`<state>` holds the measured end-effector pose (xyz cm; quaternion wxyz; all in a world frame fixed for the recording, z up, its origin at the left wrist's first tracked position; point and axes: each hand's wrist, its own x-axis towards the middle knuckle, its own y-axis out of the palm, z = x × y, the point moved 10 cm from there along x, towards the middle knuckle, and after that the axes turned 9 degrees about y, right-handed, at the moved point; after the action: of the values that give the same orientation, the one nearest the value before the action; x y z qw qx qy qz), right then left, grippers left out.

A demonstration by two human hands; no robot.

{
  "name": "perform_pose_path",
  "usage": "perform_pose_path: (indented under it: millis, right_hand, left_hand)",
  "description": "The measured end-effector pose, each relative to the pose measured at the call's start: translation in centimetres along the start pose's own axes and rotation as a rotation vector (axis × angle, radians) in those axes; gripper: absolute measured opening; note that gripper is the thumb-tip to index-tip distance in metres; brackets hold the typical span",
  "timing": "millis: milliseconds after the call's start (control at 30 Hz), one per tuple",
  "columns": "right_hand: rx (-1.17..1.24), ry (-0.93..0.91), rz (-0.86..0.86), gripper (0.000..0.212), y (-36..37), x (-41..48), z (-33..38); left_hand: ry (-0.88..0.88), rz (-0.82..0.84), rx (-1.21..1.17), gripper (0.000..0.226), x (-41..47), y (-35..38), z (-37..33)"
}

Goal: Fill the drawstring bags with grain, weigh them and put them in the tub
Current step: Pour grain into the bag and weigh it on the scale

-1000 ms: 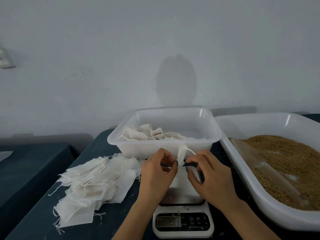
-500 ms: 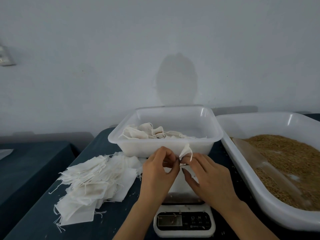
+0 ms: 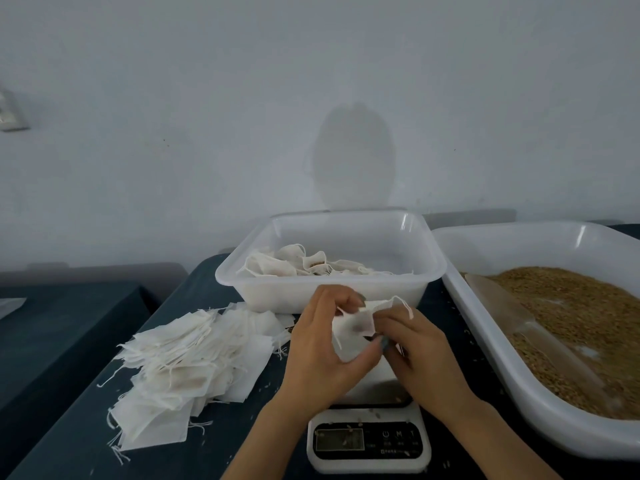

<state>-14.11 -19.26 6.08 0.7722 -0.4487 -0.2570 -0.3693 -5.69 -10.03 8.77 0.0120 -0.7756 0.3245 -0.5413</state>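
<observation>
Both hands meet in front of the tub, over the plate of the scale, and grip one small white bag between them. The left hand curls round the bag's left side, fingers over the top and thumb under the lower corner. The right hand pinches the bag's right edge with its fingertips. The bag's string loops out above the right hand's fingers. The bag looks crumpled and tilted; how much grain it holds cannot be told.

The tub stands just behind the hands, and filled bags lie in its left half. To the right, beside the tub, a larger white tray holds brown grain, with a clear scoop lying on it. Left of the hands, a heap of flat empty bags is spread on the dark worktop. Stray grains sit on the scale's display panel, and its reading is too dim to make out.
</observation>
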Motion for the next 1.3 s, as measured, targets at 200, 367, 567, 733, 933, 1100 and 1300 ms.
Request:
perform_pose_path:
  millis: [200, 367, 567, 733, 933, 1100, 1300]
  right_hand:
    - [0.155, 0.062, -0.023, 0.025, -0.6, 0.5, -0.2]
    - [0.185, 0.03, -0.054, 0.02, -1.1, 0.5, 0.5]
    - [0.199, 0.116, -0.118, 0.028, -1.5, 0.6, -0.8]
    - [0.351, 0.26, -0.146, 0.036, -1.9, 0.8, -2.6]
    - [0.369, 0.303, -0.11, 0.04, -1.4, 0.6, -3.1]
    - [0.136, 0.111, -0.077, 0.032, -0.8, 0.7, -1.1]
    - [0.003, -0.02, 0.011, 0.024, 0.9, 0.0, -0.1]
  left_hand:
    - [-0.045, 0.336, 0.18, 0.096, -0.7, 2.3, 2.3]
    - [-0.183, 0.4, 0.191, 0.08, -1.5, 2.3, 4.1]
    - [-0.116, 0.256, 0.117, 0.057, -0.7, 0.9, 3.8]
    - [-0.102, 0.087, -0.022, 0.021, 0.1, -0.3, 2.9]
    - [-0.094, 0.049, 0.053, 0.026, 0.0, -0.8, 3.1]
    - [-0.072, 0.151, 0.273, 0.061, -0.1, 0.1, 2.6]
    - [-0.014, 0.339, 0.401, 0.067, -0.7, 1.8, 2.6]
